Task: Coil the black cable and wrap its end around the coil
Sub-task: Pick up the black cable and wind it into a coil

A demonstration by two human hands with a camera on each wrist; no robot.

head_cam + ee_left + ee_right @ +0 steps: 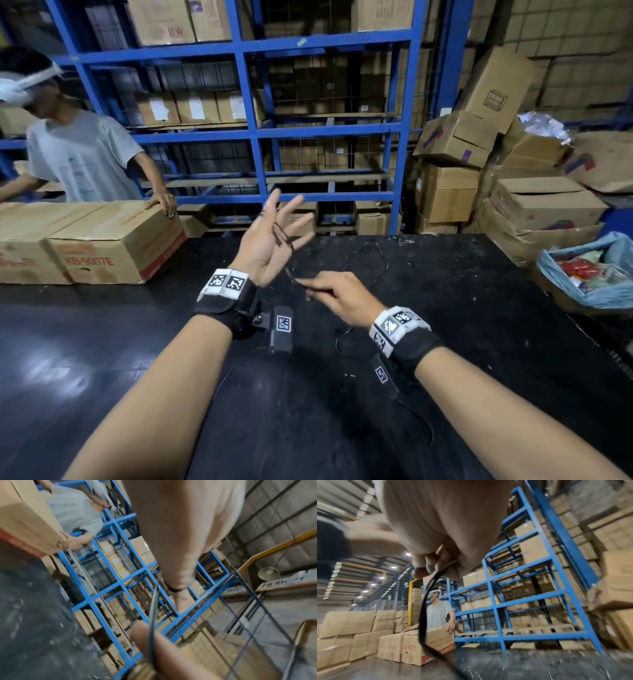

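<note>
Left hand (265, 240) open, palm up, fingers spread – cable (281, 236) looped across its palm and around the thumb. Right hand (337, 298), just beside, pinches the cable; the rest trails onto the table (445, 308) beyond

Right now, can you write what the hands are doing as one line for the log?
step: coiling | left hand: fingers spread, loops of black cable around them | right hand: pinches cable | rest of cable: loose on black table
</note>
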